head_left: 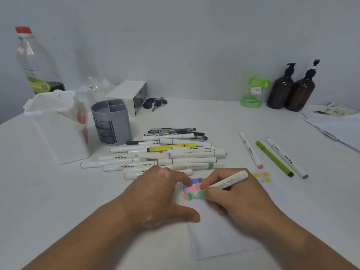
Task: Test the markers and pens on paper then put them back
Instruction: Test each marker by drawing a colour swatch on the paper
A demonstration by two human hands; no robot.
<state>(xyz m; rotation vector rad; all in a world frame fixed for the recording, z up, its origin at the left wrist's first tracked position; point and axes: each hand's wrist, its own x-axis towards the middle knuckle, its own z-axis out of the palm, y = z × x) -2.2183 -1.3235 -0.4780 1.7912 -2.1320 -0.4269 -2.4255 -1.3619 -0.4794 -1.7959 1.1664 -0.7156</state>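
We see the left hand [161, 193] spread flat in the lower middle of the frame, fingers straight, with fingertips and thumb pressing on the near edge of one smooth white sheet of paper [218, 234]. The right hand [229, 199] curls round one chunky white marker [227, 182]. The marker's tip meets the paper among soft, blocky swatches [193, 189] of blue, pink, purple, orange and green.

Just above the hands lies a loose pile [165, 152] of markers and pens on the matte white table [58, 201]. Most are white plastic barrels with coloured bands, one is yellow-green, and a few at the back are slim and black. They overlap too much for an exact count, though we make out well over a dozen.

To the right, apart from the pile, lie three more. One is a white marker with a peach end [251, 150], one is a slim green pen [273, 158], and one is a white marker with a teal end [286, 157].

At centre left stands one grey plastic holder [111, 121], rounded, with a divided top and stacked drawers. Beside it is one white plastic bin [56, 125].

In the upper left is one clear bottle [37, 61] with a red cap. At the upper right stand two glossy brown pump bottles [290, 90] and one clear jar [253, 92] with a green lid.
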